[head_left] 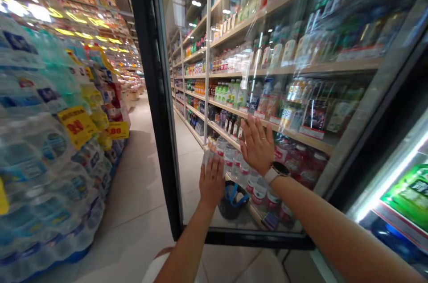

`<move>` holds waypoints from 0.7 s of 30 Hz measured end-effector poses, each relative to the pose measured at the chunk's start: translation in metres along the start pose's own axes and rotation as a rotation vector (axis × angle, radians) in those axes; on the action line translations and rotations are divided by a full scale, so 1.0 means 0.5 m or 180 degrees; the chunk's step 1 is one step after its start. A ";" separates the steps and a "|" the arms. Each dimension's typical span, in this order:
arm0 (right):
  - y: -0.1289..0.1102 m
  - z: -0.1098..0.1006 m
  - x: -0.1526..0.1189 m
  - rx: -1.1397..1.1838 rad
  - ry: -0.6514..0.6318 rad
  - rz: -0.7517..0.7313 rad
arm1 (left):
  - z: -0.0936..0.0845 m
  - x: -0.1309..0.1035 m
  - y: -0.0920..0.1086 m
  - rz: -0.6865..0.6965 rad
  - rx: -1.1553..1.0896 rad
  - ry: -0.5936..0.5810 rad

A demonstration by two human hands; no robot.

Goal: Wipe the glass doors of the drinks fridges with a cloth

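A tall glass door [200, 194] with a black frame stands swung out in front of me. My left hand [212, 180] lies flat against the lower middle of the pane, fingers straight and close together. A pale, thin, cloth-like patch [207, 156] shows around its fingertips; its kind is unclear. Higher and to the right, my right hand [257, 147] is spread on the glass. It wears a dark-faced watch [280, 168] with a light strap. Through the pane, below and right of my left hand, shows a dark bucket [229, 207] with a blue strip across its top.
Shelves of bottled drinks [230, 91] run behind the glass. Stacked shrink-wrapped water bottles [36, 153] with yellow price signs [76, 126] line the left. A tiled aisle [137, 162] lies between. At right, a lit cooler edge [384, 180] borders green packs [409, 194].
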State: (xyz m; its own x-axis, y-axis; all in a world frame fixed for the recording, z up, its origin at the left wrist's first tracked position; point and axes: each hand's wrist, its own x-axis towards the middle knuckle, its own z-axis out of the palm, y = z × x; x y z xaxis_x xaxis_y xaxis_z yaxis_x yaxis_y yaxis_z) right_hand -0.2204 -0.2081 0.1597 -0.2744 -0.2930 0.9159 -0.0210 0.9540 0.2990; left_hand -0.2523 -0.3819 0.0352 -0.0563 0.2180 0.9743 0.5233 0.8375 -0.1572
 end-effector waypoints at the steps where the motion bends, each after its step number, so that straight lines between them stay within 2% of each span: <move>1: 0.001 0.003 0.001 -0.0021 -0.0029 0.0007 | -0.002 0.025 -0.017 -0.0043 -0.0093 -0.0033; 2: 0.001 0.005 0.001 -0.0034 -0.0057 0.0016 | -0.003 0.054 -0.037 -0.0299 -0.0170 -0.0021; 4: 0.000 0.009 0.003 -0.0036 -0.0085 0.0044 | -0.005 0.111 -0.072 -0.1266 -0.0235 0.0377; 5: -0.001 0.011 0.004 -0.0030 -0.0087 0.0059 | -0.003 0.132 -0.083 -0.1484 -0.0323 0.0513; 6: -0.001 0.013 0.005 -0.0025 -0.0084 0.0072 | 0.001 0.143 -0.085 -0.1497 -0.0386 0.0509; 8: -0.002 0.017 0.010 -0.0024 -0.0090 0.0087 | 0.014 0.139 -0.066 -0.1248 -0.0402 0.0354; 12: 0.000 0.022 0.012 -0.0065 -0.0129 0.0070 | 0.042 0.075 0.003 -0.0047 -0.0450 -0.0103; 14: 0.001 0.023 -0.006 -0.0072 -0.0197 0.0058 | 0.042 0.055 0.009 0.0463 -0.0483 -0.0257; 15: 0.001 0.023 -0.022 -0.0064 -0.0245 0.0039 | 0.040 0.052 0.002 0.0550 -0.0491 -0.0265; 16: -0.001 0.024 -0.043 -0.0049 -0.0296 0.0011 | 0.035 0.052 -0.011 0.0485 -0.0481 -0.0228; 18: -0.008 0.027 -0.091 -0.0023 -0.0350 -0.0021 | 0.026 0.057 -0.042 0.0046 -0.0423 -0.0055; 21: -0.028 0.038 -0.151 -0.0062 -0.0184 0.0222 | 0.015 0.056 -0.069 -0.0455 -0.0412 0.0131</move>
State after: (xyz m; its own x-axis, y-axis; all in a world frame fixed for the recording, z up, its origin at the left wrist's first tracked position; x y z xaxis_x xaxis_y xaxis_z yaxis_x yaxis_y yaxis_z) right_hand -0.2178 -0.1983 0.0811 -0.3295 -0.2212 0.9179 0.0186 0.9704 0.2406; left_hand -0.2782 -0.4008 0.0666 -0.1046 0.0787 0.9914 0.6175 0.7866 0.0027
